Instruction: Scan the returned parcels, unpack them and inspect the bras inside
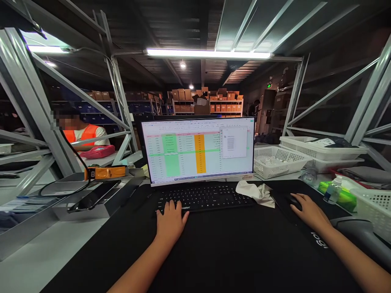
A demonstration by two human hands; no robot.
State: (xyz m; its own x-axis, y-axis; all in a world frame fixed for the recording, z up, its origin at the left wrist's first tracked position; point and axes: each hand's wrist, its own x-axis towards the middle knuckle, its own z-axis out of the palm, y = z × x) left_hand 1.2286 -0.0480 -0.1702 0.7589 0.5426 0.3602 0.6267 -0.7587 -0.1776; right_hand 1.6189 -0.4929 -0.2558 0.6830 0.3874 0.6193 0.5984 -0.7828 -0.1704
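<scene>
My left hand rests at the left end of a black keyboard, fingers spread over the keys and the thumb off to the right. Under the fingers of my right hand sits a dark computer mouse, mostly covered, on a black desk mat. Behind the keyboard stands a monitor with a spreadsheet in green and orange columns and a small document window at its right. A crumpled white tissue lies between the keyboard and my right hand.
White perforated baskets stand at the right, near a clear bottle and a grey handheld scanner. On the left, a phone lies by an orange-yellow tool. A person in an orange vest sits beyond the metal frame.
</scene>
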